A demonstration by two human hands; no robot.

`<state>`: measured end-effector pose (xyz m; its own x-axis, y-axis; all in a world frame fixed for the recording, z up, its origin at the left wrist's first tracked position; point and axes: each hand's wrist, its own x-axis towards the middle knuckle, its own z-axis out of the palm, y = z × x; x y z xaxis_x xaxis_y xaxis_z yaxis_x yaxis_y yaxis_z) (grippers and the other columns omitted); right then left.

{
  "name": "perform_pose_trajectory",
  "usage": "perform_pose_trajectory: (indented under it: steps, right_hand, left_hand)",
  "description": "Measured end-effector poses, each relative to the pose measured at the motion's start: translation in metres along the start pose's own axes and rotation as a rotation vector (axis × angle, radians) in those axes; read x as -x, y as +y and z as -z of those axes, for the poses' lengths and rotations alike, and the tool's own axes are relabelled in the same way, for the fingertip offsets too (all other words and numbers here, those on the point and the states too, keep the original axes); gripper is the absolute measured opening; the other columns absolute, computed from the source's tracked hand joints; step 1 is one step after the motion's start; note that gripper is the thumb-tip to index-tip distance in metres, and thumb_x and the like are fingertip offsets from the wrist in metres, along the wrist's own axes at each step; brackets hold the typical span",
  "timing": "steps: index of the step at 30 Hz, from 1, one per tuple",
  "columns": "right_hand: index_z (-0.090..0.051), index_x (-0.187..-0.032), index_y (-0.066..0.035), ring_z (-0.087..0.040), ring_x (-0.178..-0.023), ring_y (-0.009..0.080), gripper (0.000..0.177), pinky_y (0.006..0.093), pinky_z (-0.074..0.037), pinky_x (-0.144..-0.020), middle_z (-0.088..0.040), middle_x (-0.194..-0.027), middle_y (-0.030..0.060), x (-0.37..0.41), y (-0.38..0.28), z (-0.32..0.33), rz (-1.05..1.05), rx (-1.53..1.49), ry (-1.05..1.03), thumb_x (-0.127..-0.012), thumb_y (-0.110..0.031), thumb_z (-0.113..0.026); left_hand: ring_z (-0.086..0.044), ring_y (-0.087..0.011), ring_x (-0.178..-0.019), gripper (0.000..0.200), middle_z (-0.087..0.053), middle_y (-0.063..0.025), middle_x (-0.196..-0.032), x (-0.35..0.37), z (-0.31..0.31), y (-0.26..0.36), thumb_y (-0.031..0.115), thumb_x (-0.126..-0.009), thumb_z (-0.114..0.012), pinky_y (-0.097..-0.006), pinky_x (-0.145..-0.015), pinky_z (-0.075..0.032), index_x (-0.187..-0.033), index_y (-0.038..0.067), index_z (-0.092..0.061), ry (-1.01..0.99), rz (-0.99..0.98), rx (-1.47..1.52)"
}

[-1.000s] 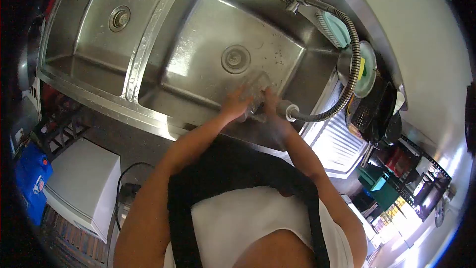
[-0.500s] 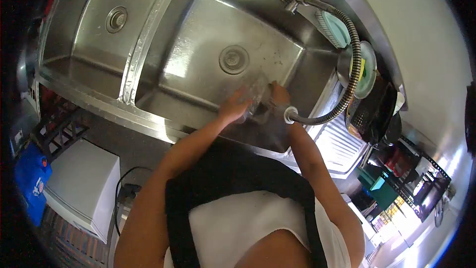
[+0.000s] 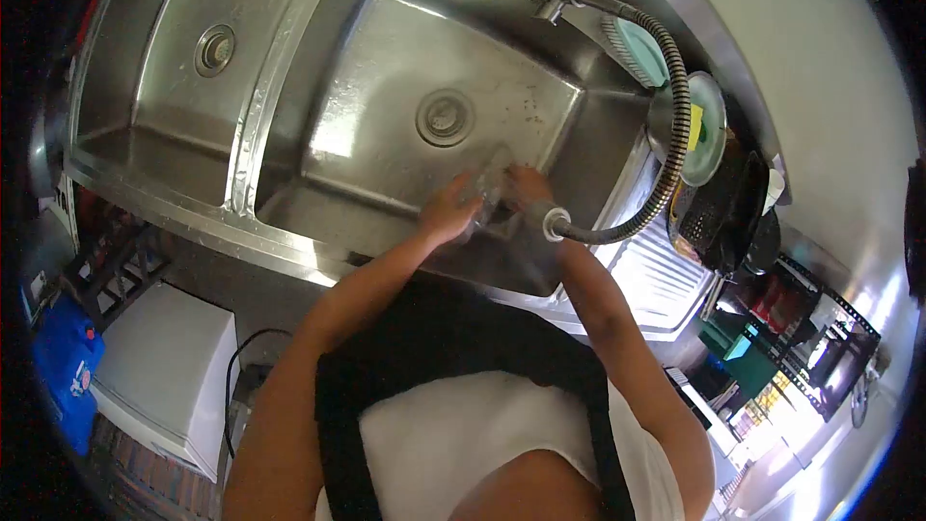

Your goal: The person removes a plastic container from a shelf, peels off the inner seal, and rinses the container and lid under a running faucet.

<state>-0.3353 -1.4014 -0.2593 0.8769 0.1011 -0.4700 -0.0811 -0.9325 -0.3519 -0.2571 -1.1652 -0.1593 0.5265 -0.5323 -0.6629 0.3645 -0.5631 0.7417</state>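
Low in the large steel sink basin (image 3: 386, 68), my left hand (image 3: 451, 210) is closed round a clear, see-through item (image 3: 488, 195) that looks like a plastic or glass container. My right hand (image 3: 529, 189) is beside it on the right, with its fingers near the clear item and partly hidden by the spray nozzle (image 3: 557, 223). The nozzle hangs from a ribbed metal hose (image 3: 675, 125) that curves over the right side of the basin. Water spray blurs the area between both hands. The round drain (image 3: 445, 118) lies just beyond them.
A smaller basin (image 3: 174, 68) is at the left, past a steel divider (image 3: 275, 77). Teal baskets (image 3: 639, 50), a plate (image 3: 712, 135) and dark pans (image 3: 733, 212) stand at the right. A white box-shaped appliance (image 3: 169, 357) and a blue container (image 3: 64, 357) are low left.
The view has shifted slightly. My right hand has moved a little left, closer to the clear item, and my left hand still holds it.
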Motion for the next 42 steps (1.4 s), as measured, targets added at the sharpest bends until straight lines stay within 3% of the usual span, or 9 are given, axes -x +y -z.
perform_pose_trajectory:
  steps: [11, 20, 24, 27, 30, 32, 35, 39, 42]
  right_hand:
    - [-0.059, -0.099, -0.004, -0.064, -0.078, 0.0420, 0.023, 0.0493, -0.051, -0.066, -0.065, -0.082, 0.0238, -0.008, -0.005, 0.010, -0.529, -0.207, 0.050, -0.086, -0.023, -0.057]
    - [-0.058, -0.101, -0.004, -0.063, -0.080, 0.0424, 0.025, 0.0502, -0.050, -0.068, -0.064, -0.091, 0.0228, 0.010, -0.039, 0.015, -0.113, -0.045, 0.005, -0.087, -0.024, -0.054]
    - [-0.060, -0.098, -0.006, -0.062, -0.083, 0.0422, 0.020, 0.0487, -0.049, -0.069, -0.063, -0.096, 0.0214, 0.026, -0.085, 0.036, -0.285, -0.164, -0.058, -0.086, -0.020, -0.053]
    - [-0.059, -0.099, -0.007, -0.061, -0.083, 0.0405, 0.016, 0.0470, -0.046, -0.070, -0.062, -0.091, 0.0202, 0.032, -0.091, 0.012, -0.136, -0.352, 0.314, -0.088, -0.017, -0.053]
    - [-0.058, -0.113, -0.004, -0.057, -0.106, 0.0273, 0.029, 0.0370, -0.047, -0.085, -0.057, -0.121, 0.0145, 0.041, -0.109, 0.038, -0.242, -0.055, -0.178, -0.087, -0.017, -0.055]
    - [-0.054, -0.120, -0.003, -0.051, -0.117, 0.0237, 0.035, 0.0349, -0.044, -0.091, -0.050, -0.132, 0.0120, 0.041, -0.059, -0.020, -0.561, -1.192, -0.007, -0.087, -0.016, -0.055]
    - [-0.048, -0.129, -0.003, -0.049, -0.121, 0.0222, 0.043, 0.0346, -0.043, -0.094, -0.048, -0.136, 0.0116, 0.043, -0.066, 0.010, -0.406, -0.443, -0.154, -0.088, -0.014, -0.053]
    - [-0.045, -0.133, -0.002, -0.046, -0.126, 0.0221, 0.045, 0.0334, -0.040, -0.101, -0.046, -0.140, 0.0135, 0.047, -0.057, -0.016, -0.248, -0.493, 0.196, -0.089, -0.011, -0.047]
    - [-0.042, -0.137, -0.002, -0.042, -0.130, 0.0239, 0.048, 0.0340, -0.034, -0.108, -0.042, -0.143, 0.0148, 0.040, -0.094, 0.056, -0.352, -0.213, -0.248, -0.090, -0.008, -0.045]
  left_hand:
    - [-0.048, -0.0346, -0.125, 0.068, -0.050, -0.0208, -0.135, 0.010, 0.004, 0.015, 0.039, -0.083, -0.062, -0.0397, -0.103, -0.038, -0.139, 0.007, -0.041, 0.021, 0.007, 0.021]
    - [-0.047, -0.0345, -0.126, 0.071, -0.047, -0.0199, -0.138, -0.002, -0.010, -0.021, 0.043, -0.084, -0.061, -0.0394, -0.104, -0.037, -0.141, 0.009, -0.039, 0.119, -0.143, -0.085]
    - [-0.044, -0.0343, -0.129, 0.070, -0.045, -0.0188, -0.140, -0.001, -0.004, -0.020, 0.043, -0.085, -0.060, -0.0390, -0.105, -0.035, -0.142, 0.009, -0.039, 0.060, -0.052, -0.067]
    - [-0.045, -0.0345, -0.128, 0.069, -0.045, -0.0187, -0.140, -0.006, -0.005, -0.023, 0.044, -0.084, -0.060, -0.0394, -0.105, -0.036, -0.141, 0.008, -0.040, 0.081, -0.088, -0.090]
    - [-0.045, -0.0340, -0.127, 0.071, -0.046, -0.0190, -0.139, -0.005, -0.007, -0.024, 0.046, -0.083, -0.061, -0.0407, -0.105, -0.037, -0.141, 0.010, -0.040, 0.054, -0.030, -0.109]
    - [-0.047, -0.0338, -0.126, 0.072, -0.047, -0.0189, -0.138, -0.001, -0.002, -0.016, 0.046, -0.083, -0.062, -0.0417, -0.104, -0.037, -0.142, 0.012, -0.040, 0.019, 0.012, -0.063]
    - [-0.046, -0.0343, -0.126, 0.072, -0.048, -0.0194, -0.137, 0.002, 0.000, -0.011, 0.045, -0.083, -0.062, -0.0420, -0.104, -0.037, -0.142, 0.012, -0.039, -0.010, 0.057, -0.080]
    - [-0.048, -0.0344, -0.125, 0.071, -0.049, -0.0204, -0.136, -0.001, -0.004, -0.010, 0.044, -0.083, -0.063, -0.0410, -0.103, -0.038, -0.141, 0.011, -0.040, -0.036, 0.114, -0.103]
    - [-0.049, -0.0349, -0.123, 0.070, -0.050, -0.0210, -0.134, 0.000, -0.003, -0.015, 0.043, -0.083, -0.062, -0.0413, -0.102, -0.040, -0.141, 0.011, -0.040, 0.025, -0.047, -0.084]
